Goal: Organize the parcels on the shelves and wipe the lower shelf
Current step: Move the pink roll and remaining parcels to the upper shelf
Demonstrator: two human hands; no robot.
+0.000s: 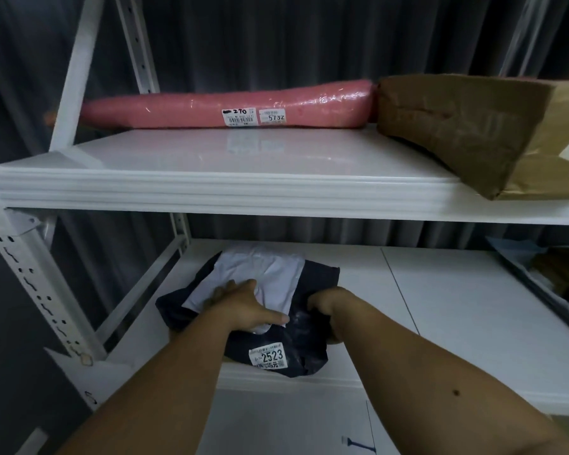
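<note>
Upper shelf [243, 159]: front and middle of the deck bare. Pink wrapped roll [227, 105] lies lengthwise along the back; brown paper parcel [473, 126] fills the right end, corner overhanging the front edge, touching the roll's right end.

Lower shelf [473, 307]: wide bare surface right of centre. Black poly parcel [309, 339] with white poly parcel [260, 274] on top occupies the front left, both hands on the stack. Clear-wrapped goods [555, 280] close off the far right. Perforated upright [23, 264] and diagonal brace [138, 290] bound the left side.
</note>
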